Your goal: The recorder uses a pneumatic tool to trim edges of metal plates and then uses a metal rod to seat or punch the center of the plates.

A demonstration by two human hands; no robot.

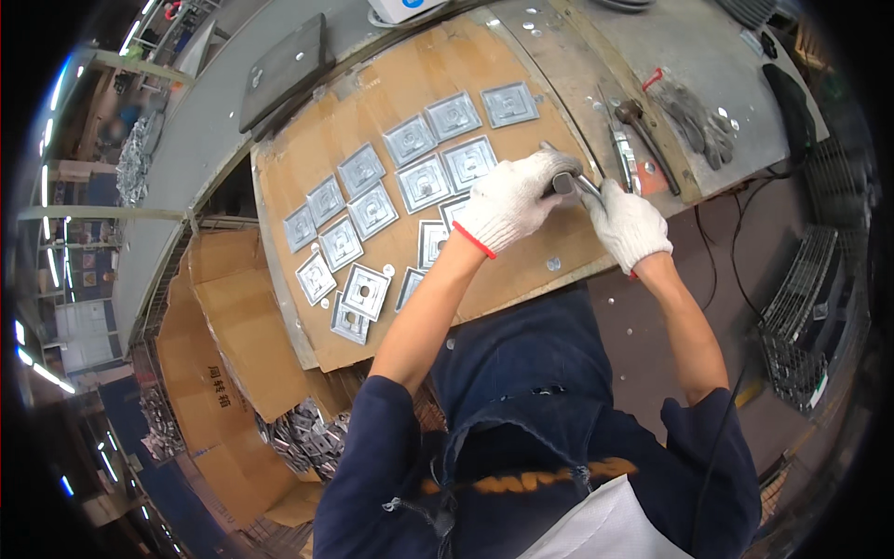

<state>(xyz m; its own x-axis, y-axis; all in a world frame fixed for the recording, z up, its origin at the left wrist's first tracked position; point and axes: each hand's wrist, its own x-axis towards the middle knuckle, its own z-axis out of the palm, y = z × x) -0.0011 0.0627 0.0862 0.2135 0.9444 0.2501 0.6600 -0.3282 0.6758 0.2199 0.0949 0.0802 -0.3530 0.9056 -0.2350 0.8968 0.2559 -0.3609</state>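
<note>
At the far left, a cardboard box point(228, 345) stood below the worktop's point(186, 140) edge, and beside its lower corner lay a heap of metal parts point(307, 438). A dark flat slab point(284, 70) rested on the worktop near its upper left. A cardboard sheet point(372, 112) covered the middle of the worktop, and on it square metal plates point(372, 210) lay flat in loose rows, most just beside one another, some touching.

The left hand point(510, 200), in a white glove with a red cuff, was closed over a small grey metal piece point(564, 182) at the right end of the plates, above the sheet. The right hand point(630, 224), gloved the same way, sat just beside it, its fingers pinched on a thin metal tool point(589, 189) whose tip met the grey piece. The two hands were close together, nearly touching. One plate point(454, 210) was partly hidden under the left wrist.

Right of the hands, on the bare worktop, lay a hammer point(643, 130) and slim metal tools point(622, 154), then a pair of grey gloves point(698, 116). Farther right a black object point(790, 107) lay at the worktop's edge, and a wire rack point(796, 317) stood on the floor.
</note>
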